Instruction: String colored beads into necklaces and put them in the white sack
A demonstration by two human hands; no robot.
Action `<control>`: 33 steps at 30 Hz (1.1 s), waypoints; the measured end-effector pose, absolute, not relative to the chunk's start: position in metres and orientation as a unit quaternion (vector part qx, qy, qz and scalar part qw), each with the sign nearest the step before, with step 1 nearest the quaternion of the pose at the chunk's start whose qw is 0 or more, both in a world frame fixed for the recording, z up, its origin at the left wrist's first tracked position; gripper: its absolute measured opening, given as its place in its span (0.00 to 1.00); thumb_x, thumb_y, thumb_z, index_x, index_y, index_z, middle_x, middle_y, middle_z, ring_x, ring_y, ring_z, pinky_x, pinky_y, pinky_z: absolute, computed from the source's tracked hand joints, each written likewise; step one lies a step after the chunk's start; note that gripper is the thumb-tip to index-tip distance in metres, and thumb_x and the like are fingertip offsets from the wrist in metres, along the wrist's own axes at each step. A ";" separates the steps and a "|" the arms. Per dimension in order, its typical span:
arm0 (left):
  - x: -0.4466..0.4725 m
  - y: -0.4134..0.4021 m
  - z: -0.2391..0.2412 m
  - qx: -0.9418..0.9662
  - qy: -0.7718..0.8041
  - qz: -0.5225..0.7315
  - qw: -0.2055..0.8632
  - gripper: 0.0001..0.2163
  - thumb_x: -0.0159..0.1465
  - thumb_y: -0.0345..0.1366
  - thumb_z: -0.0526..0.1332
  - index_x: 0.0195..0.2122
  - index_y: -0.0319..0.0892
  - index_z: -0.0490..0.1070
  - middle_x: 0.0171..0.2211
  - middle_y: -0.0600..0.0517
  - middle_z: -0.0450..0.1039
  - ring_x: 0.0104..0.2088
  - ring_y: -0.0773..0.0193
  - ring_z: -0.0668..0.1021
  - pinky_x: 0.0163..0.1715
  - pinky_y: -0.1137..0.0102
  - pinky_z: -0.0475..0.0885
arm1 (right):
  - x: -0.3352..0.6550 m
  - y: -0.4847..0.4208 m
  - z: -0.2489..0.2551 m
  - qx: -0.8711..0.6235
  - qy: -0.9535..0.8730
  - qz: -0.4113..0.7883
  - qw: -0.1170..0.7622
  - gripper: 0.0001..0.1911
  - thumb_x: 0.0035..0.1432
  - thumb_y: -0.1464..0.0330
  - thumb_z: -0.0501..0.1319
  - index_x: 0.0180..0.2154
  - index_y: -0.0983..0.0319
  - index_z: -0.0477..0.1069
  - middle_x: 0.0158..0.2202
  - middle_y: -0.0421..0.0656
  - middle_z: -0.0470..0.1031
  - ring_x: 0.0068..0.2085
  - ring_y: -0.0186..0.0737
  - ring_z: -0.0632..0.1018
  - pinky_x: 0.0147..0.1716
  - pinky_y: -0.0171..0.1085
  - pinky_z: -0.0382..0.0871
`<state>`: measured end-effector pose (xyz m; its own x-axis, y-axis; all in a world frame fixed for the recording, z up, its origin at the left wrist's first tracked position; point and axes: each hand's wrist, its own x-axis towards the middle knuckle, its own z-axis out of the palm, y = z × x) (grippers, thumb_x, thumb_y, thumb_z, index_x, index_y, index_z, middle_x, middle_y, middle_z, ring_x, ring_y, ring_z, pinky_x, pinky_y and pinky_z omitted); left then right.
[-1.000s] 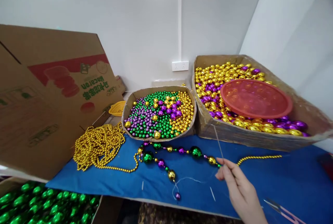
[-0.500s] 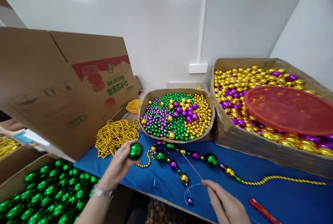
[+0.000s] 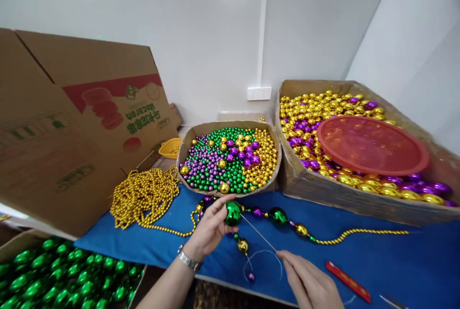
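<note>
My left hand (image 3: 211,225) pinches a large green bead (image 3: 233,213) over the blue cloth (image 3: 395,261). My right hand (image 3: 309,282) grips the near end of a thin needle (image 3: 258,234) whose tip points at that bead. White thread (image 3: 264,256) loops below, ending at a small purple bead (image 3: 250,277). A partly strung strand (image 3: 287,220) of green, purple and gold beads lies across the cloth and runs into a thin gold bead chain (image 3: 362,235).
A small cardboard box (image 3: 230,160) of mixed beads stands behind the hands. A larger box (image 3: 345,189) of gold and purple beads holds a red bowl (image 3: 372,139). A gold chain pile (image 3: 143,196), green beads (image 3: 53,280) below left, a big carton (image 3: 72,122) and a red tool (image 3: 348,281) lie around.
My left hand carried the green bead rightward from near the gold chain pile to the needle tip. One second ago that hand was out of view.
</note>
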<state>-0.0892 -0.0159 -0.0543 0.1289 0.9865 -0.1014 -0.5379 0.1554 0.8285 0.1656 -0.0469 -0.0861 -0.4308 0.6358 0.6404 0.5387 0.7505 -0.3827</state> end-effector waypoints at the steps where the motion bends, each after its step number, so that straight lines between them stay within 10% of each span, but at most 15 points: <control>1: -0.089 -0.016 -0.054 0.330 0.350 0.559 0.675 0.20 0.59 0.38 0.63 0.53 0.44 0.68 0.36 0.49 0.69 0.32 0.66 0.73 0.32 0.67 0.74 | 0.166 -0.046 -0.087 -0.348 -0.846 0.052 0.401 0.12 0.65 0.72 0.49 0.47 0.62 0.67 0.38 0.43 0.79 0.37 0.34 0.80 0.37 0.29 0.74; 10: -0.080 -0.021 -0.046 0.517 0.444 0.504 0.531 0.28 0.49 0.33 0.71 0.51 0.43 0.66 0.46 0.47 0.69 0.44 0.59 0.72 0.43 0.68 0.68 | 0.165 -0.040 -0.094 -0.365 -0.856 -0.099 0.351 0.19 0.66 0.71 0.43 0.42 0.62 0.73 0.29 0.43 0.79 0.26 0.38 0.78 0.25 0.35 0.72; 33: -0.045 -0.020 -0.051 0.380 0.392 0.543 0.638 0.27 0.46 0.31 0.72 0.47 0.43 0.65 0.35 0.52 0.69 0.33 0.66 0.71 0.32 0.71 0.70 | 0.150 -0.039 -0.112 -0.412 -0.806 0.108 0.412 0.16 0.66 0.64 0.47 0.42 0.60 0.71 0.36 0.43 0.80 0.36 0.36 0.81 0.34 0.28 0.76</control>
